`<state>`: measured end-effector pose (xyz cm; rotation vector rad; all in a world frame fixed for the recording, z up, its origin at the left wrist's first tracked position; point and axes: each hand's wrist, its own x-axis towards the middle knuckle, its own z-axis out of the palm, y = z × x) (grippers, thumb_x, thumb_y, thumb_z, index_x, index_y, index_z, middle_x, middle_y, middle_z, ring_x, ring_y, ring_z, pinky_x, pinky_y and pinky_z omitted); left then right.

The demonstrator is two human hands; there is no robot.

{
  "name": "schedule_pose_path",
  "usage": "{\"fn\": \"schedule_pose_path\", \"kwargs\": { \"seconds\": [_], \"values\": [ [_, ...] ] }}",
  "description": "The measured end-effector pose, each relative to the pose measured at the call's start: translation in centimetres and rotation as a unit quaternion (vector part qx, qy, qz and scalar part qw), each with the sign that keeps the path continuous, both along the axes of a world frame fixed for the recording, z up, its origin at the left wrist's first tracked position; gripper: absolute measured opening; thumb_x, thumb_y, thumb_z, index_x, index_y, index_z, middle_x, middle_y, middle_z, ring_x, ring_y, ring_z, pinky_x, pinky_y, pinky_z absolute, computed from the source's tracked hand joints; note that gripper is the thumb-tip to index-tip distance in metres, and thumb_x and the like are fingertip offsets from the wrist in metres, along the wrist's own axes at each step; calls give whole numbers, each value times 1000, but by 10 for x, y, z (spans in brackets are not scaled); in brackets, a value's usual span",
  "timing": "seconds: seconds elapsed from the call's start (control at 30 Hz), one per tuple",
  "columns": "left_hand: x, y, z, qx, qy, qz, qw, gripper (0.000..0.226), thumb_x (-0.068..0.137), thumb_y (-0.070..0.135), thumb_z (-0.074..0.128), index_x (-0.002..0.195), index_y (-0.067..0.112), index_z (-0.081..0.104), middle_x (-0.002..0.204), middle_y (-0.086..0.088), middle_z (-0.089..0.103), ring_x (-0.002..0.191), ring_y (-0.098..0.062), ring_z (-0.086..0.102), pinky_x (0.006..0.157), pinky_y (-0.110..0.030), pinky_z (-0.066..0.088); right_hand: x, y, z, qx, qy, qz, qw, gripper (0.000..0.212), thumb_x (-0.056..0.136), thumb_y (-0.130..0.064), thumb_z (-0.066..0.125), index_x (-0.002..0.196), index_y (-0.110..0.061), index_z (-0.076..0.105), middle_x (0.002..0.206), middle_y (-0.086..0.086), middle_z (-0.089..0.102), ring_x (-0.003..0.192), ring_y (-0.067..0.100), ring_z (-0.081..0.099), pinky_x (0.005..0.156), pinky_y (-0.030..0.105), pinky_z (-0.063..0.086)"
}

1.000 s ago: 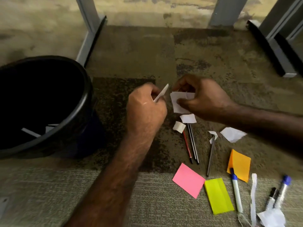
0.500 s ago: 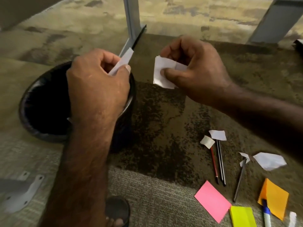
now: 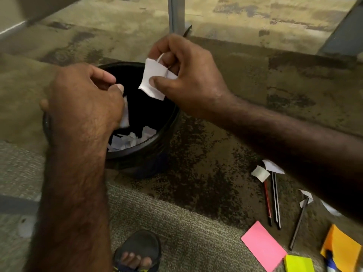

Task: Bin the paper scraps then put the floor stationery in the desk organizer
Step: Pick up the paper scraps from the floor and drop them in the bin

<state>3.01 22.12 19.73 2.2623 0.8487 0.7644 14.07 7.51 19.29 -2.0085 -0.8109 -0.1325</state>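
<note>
Carpet holds three pencils; over one black bin, both hands' fingers pinch one paper scrap each.

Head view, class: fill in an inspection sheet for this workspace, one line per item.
Surface: patchy carpet.
Job's things: black bin holding scraps; white scraps beside pencils; pink sticky note, yellow pad, orange note.
Clutter: sandalled foot.
Grippers: left hand and right hand each pinch paper over the bin.
Cables: nothing seen.
Surroundings: grey desk legs.
</note>
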Motion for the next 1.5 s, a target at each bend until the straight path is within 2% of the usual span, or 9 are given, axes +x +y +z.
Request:
{"fn": "schedule_pose_path", "kwargs": {
  "seconds": [0.2, 0.43, 0.7, 0.87, 0.93, 1.07, 1.2, 1.33, 1.5],
  "values": [
    [10, -14, 3, -12, -6, -15, 1000, 14, 84, 39, 72, 96, 33, 69, 83, 13, 69, 84, -17, 70, 95, -49, 57, 4, 3, -11, -29, 15, 5, 999, 39, 88, -39, 82, 120, -23, 66, 98, -8, 70, 80, 0, 67, 74, 29, 61],
    [25, -65, 2, -7, -25, -115, 993, 17, 87, 26, 65, 102, 29, 72, 93, 7, 72, 98, -25, 70, 98, -55, 54, 8, -35, -14, -2, -14, -50, 999, 30, 91, -34, 79, 115, -19, 69, 95, -8, 71, 80, 1, 68, 72, 25, 59],
    [58, -142, -22, -12, -54, -234, 971, 22, 89, 19, 69, 110, 23, 72, 102, 5, 71, 95, -15, 68, 87, -38, 60, 16, -132, -43, -24, -12, -138, 990, 26, 92, -36, 73, 114, -24, 65, 96, -9, 70, 85, 2, 67, 72, 28, 58],
    [79, -190, -62, -35, -11, -277, 960, 26, 88, 11, 68, 112, 20, 73, 99, 7, 71, 92, -9, 67, 69, -9, 44, 21, -210, -82, -72, 16, -202, 977, 24, 91, -34, 75, 112, -28, 66, 94, -13, 68, 85, 3, 67, 75, 33, 61],
    [82, -206, -85, -26, 17, -302, 953, 28, 85, 6, 65, 109, 16, 75, 97, 3, 72, 89, -13, 67, 68, -16, 49, 24, -238, -100, -108, 28, -223, 968, 24, 90, -26, 76, 112, -25, 67, 95, -11, 68, 85, 6, 67, 76, 36, 61],
    [81, -237, -142, 11, 102, -366, 925, 23, 86, 5, 60, 104, 6, 75, 101, -13, 73, 97, -30, 67, 88, -41, 54, 27, -282, -132, -168, 44, -236, 956, 26, 89, -13, 72, 114, -16, 68, 98, -3, 69, 86, 12, 67, 77, 36, 60],
    [83, -259, -190, 0, 212, -371, 904, 19, 91, 23, 69, 108, 14, 74, 111, -8, 74, 106, -27, 67, 89, -29, 50, 27, -308, -162, -210, 60, -233, 948, 28, 88, -11, 71, 116, -15, 67, 101, -1, 70, 88, 14, 67, 77, 35, 59],
    [77, -274, -220, -14, 237, -385, 892, 32, 92, 32, 72, 118, 14, 69, 120, -7, 71, 113, -28, 65, 96, -36, 52, 24, -327, -189, -252, 82, -210, 941, 34, 88, -11, 73, 120, -18, 67, 107, -2, 67, 94, 15, 64, 80, 34, 57],
    [72, -288, -242, -7, 253, -363, 897, 49, 86, 41, 79, 126, 18, 63, 129, -7, 64, 120, -28, 61, 97, -41, 52, 24, -339, -215, -333, 129, -171, 918, 51, 91, -19, 72, 140, -22, 59, 143, 5, 60, 131, 24, 56, 104, 34, 44]
  ]
}}
